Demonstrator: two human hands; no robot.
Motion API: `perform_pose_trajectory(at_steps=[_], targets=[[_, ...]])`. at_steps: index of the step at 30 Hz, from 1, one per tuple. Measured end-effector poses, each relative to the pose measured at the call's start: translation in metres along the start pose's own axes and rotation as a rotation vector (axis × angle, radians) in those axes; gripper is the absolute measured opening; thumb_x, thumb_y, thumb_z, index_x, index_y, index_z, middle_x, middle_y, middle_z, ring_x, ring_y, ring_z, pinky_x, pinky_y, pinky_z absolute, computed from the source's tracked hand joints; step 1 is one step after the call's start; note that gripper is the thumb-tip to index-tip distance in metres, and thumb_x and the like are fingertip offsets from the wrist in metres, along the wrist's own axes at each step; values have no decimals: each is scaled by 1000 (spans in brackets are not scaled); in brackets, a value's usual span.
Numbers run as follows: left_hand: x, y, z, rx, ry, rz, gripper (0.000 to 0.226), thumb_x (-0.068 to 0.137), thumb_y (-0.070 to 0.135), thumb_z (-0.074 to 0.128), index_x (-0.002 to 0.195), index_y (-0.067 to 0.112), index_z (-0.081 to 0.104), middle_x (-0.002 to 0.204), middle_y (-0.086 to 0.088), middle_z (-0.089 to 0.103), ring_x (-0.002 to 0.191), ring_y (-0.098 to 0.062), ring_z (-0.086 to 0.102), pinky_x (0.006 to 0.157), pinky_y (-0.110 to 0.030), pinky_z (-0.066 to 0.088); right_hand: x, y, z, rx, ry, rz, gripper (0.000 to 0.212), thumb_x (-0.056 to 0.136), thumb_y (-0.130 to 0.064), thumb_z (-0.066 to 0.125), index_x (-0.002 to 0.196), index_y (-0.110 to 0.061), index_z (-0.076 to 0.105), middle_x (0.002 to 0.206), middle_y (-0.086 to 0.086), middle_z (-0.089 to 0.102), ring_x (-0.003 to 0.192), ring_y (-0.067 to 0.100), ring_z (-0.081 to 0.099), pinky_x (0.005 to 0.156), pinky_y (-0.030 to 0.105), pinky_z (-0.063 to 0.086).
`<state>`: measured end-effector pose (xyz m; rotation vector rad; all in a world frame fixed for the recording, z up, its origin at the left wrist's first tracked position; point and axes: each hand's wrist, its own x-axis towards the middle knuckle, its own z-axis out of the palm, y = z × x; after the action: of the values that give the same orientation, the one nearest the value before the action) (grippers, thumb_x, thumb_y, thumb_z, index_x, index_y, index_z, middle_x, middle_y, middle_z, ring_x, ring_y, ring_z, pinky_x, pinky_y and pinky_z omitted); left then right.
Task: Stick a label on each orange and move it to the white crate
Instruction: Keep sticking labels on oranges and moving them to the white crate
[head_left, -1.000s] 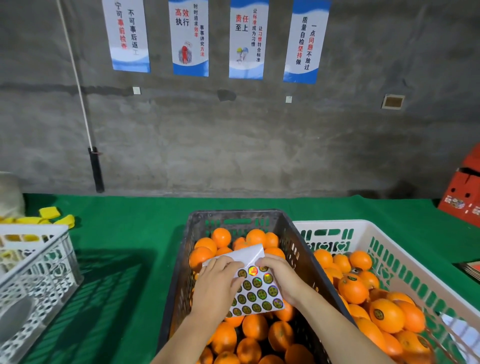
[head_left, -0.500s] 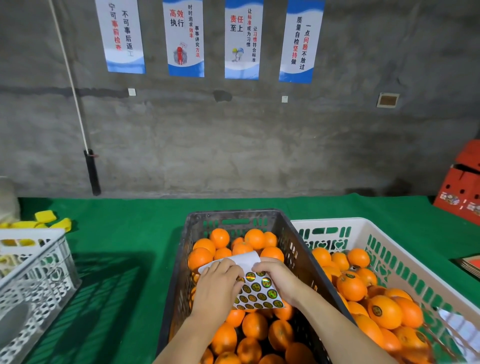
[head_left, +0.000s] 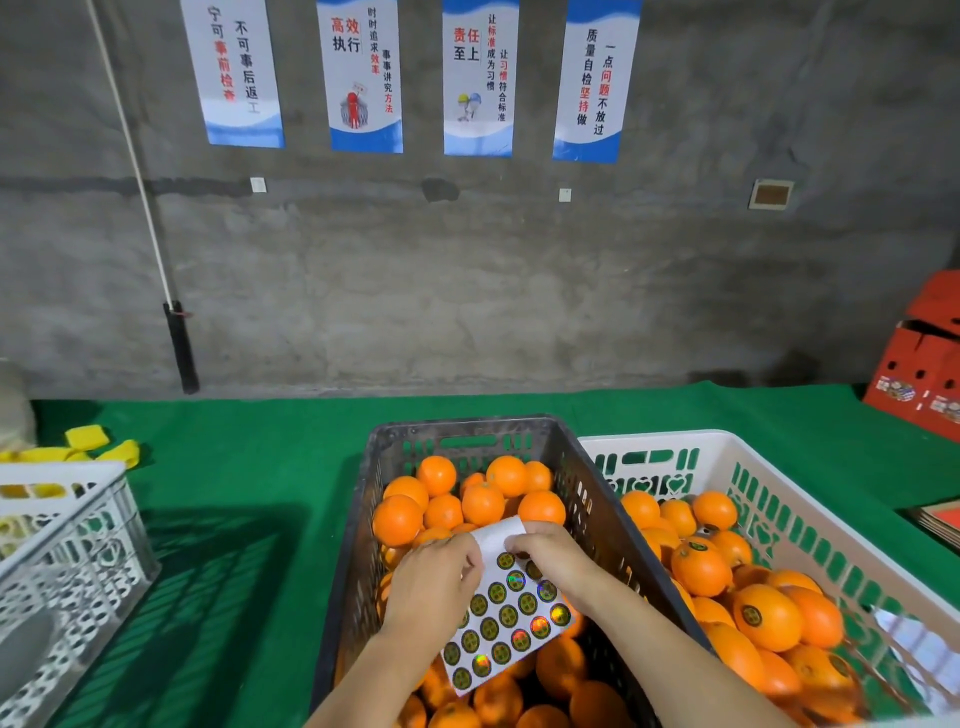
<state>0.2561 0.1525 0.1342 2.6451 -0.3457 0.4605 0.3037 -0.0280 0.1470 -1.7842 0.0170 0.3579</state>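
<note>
Above the black crate (head_left: 467, 428) of unlabelled oranges (head_left: 483, 501), the left hand (head_left: 431, 582) grips the label sheet (head_left: 511, 618) steady so the right hand (head_left: 550, 558), pinching its top, can apparently peel 1 sticker, with labelled fruit (head_left: 763, 616) in the white crate (head_left: 675, 441) touching its right side.

left hand (head_left: 431, 587): fingers curled, pinching | right hand (head_left: 551, 558): fingertips pinching

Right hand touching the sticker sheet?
Touching. In the head view the right hand pinches the sticker sheet near its top edge, with no gap showing; the left hand holds the opposite side.
</note>
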Motion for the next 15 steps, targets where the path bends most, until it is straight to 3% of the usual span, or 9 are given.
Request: perform_pose_trajectory(at_steps=[2,5,8,10,13,15], targets=[[3,-2,-3,-22,3,-79,8,98,37,54,101,30,57,92,7,66,87,-15,61,69,-35,49,2,2,1,-40,22,-7,29,91,-14,59,67,-20,44,72,10,49,67,21,45,64,31,35],[13,-12,-14,-76,68,-210,13,99,34,56,110,30,61,98,6,71,91,-19,66,65,-28,46,4,2,4,-74,27,-12,23,93,-12,58,71,-16,52,77,13,52,71,24,49,66,33,38],[25,-32,-27,-4,121,-349,18,98,26,51,89,23,67,81,1,69,79,-23,61,63,-35,45,3,2,5,-94,-8,-16,11,95,-13,57,85,-12,62,82,17,53,76,27,46,69,35,36],[30,-43,-29,78,181,-403,21,96,22,52,86,21,70,81,-6,67,89,-25,59,68,-37,36,4,3,5,-103,-15,-29,12,95,-13,56,90,-15,66,81,18,61,74,26,50,67,34,40],[39,-50,-24,171,244,-391,20,98,24,55,89,27,72,91,-1,65,112,-23,49,85,-36,21,6,5,6,-137,-3,-58,22,96,-11,54,77,-22,60,59,-3,57,52,11,49,54,21,38],[44,-55,-21,190,190,-395,22,100,26,49,92,31,68,91,3,64,109,-20,47,81,-34,14,5,4,7,-156,-8,-67,30,97,-10,54,71,-26,55,45,-15,51,40,-2,45,44,12,34]])
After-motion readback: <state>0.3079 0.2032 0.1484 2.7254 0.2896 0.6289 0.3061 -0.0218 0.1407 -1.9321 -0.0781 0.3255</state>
